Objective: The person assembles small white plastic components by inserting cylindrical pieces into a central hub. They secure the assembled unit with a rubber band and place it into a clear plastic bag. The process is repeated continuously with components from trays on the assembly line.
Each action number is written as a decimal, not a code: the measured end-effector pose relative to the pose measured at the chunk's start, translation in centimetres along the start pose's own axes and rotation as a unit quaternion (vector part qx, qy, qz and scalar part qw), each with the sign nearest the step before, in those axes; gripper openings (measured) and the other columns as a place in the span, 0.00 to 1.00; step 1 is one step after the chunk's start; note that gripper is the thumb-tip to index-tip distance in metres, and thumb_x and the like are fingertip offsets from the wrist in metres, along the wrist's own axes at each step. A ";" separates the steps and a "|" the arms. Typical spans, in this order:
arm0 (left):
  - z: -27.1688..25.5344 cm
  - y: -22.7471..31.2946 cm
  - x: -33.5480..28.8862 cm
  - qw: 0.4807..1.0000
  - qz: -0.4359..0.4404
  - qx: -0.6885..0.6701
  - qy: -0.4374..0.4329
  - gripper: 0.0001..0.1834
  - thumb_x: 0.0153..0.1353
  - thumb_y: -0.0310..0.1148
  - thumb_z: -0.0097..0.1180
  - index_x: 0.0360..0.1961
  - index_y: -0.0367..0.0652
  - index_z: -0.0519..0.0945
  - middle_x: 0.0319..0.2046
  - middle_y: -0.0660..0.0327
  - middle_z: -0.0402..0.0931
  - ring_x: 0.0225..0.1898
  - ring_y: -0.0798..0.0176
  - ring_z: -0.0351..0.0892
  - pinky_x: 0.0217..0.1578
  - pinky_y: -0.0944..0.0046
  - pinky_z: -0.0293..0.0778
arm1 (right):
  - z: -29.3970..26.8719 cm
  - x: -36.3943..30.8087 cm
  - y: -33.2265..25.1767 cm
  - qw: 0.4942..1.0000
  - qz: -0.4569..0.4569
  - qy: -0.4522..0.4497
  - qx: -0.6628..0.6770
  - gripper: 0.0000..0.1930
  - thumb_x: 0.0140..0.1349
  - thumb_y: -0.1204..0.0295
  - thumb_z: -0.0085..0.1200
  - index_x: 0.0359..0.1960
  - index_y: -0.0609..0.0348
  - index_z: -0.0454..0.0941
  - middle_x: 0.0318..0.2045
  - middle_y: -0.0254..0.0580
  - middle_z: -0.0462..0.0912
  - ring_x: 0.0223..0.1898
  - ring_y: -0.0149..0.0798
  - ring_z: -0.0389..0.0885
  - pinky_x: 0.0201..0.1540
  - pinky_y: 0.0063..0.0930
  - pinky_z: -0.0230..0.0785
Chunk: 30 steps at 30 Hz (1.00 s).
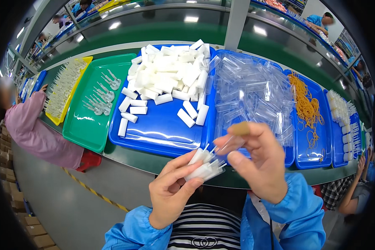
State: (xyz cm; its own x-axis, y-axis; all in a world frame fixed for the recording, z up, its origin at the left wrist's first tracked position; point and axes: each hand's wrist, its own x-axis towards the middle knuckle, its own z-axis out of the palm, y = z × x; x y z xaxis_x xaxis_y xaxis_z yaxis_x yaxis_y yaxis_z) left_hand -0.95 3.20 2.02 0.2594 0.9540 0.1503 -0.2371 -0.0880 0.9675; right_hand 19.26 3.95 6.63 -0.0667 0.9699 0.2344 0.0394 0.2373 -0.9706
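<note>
My left hand is closed around a bundle of small white pieces with thin pale stems, some of them in transparent plastic. My right hand, with a tan cover on one fingertip, pinches a transparent plastic sleeve just above the stem ends. Behind my hands, a blue tray carries a heap of white blocks. Right of it, another blue tray is piled with transparent sleeves.
Farther right, rubber bands lie in a blue tray, beside standing bundles of white pieces. On the left are a green tray with stemmed parts and a full yellow tray. A person in pink sits there; metal posts stand behind.
</note>
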 end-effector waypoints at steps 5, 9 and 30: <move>0.0 -0.3 -0.1 0.999 0.027 0.018 0.025 0.16 0.62 0.17 0.60 0.52 0.29 0.80 0.61 0.43 0.70 0.56 0.55 0.78 0.49 0.64 0.80 | 0.9 -0.5 0.8 0.997 0.044 -0.002 0.061 0.20 0.65 0.80 0.56 0.57 0.68 0.65 0.48 0.54 0.82 0.51 0.39 0.82 0.56 0.34 0.73; -0.1 -0.6 -0.1 0.998 0.029 0.012 0.046 0.16 0.62 0.18 0.60 0.52 0.29 0.81 0.61 0.44 0.70 0.57 0.55 0.77 0.51 0.63 0.80 | 1.4 -1.0 1.6 0.998 0.012 0.003 0.067 0.20 0.63 0.80 0.59 0.54 0.65 0.67 0.49 0.53 0.82 0.51 0.38 0.82 0.58 0.34 0.72; -0.2 0.2 0.0 0.973 0.090 0.206 0.059 0.16 0.57 0.20 0.67 0.48 0.35 0.85 0.55 0.46 0.75 0.56 0.53 0.78 0.55 0.60 0.75 | 0.1 -0.2 1.4 0.998 0.054 -0.018 -0.017 0.15 0.61 0.76 0.65 0.46 0.67 0.74 0.43 0.47 0.85 0.48 0.35 0.82 0.54 0.32 0.72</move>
State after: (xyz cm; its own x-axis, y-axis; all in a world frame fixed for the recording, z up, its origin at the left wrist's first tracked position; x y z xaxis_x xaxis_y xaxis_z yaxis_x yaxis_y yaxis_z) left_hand -1.20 3.23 2.16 0.1335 0.9366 0.3239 0.1324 -0.3407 0.9308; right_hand 19.18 4.08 5.23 -0.0959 0.9873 0.1267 0.0821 0.1347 -0.9875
